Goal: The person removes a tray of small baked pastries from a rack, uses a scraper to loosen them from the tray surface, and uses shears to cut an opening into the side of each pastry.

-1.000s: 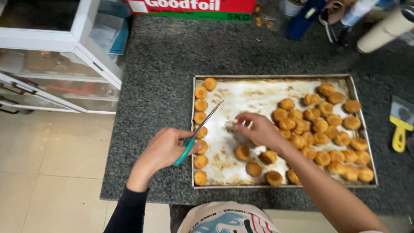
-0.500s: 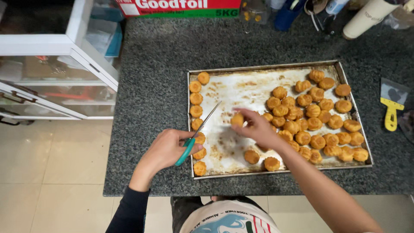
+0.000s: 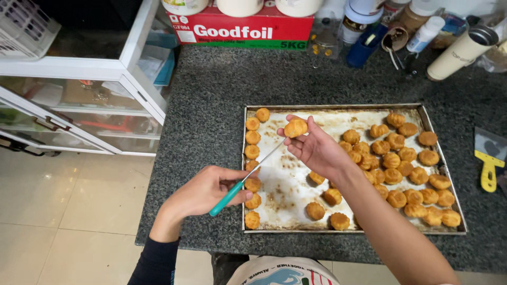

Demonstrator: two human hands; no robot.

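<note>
- The bench [image 3: 211, 105], dark speckled stone, is lying under both your hands and is carrying everything here.
- The baking tray [image 3: 338, 107] is sitting directly beneath your right hand [image 3: 317, 150], its stained paper lining bare in the middle; a column of pastries is running down its left edge, just beyond your left hand [image 3: 203, 190], and a dense cluster is crowding to the right of your right hand.
- Your left hand is closing around the teal handle of a thin-bladed knife [image 3: 248, 179], the blade pointing up toward your right hand.
- Your right hand is pinching one small golden puff [image 3: 296, 127] between fingertips and thumb, raised above the tray.
- That puff is looking light, crisp-shelled and probably hollow, so it is likely crushing easily; hold its sides gently, as you are doing.
</note>
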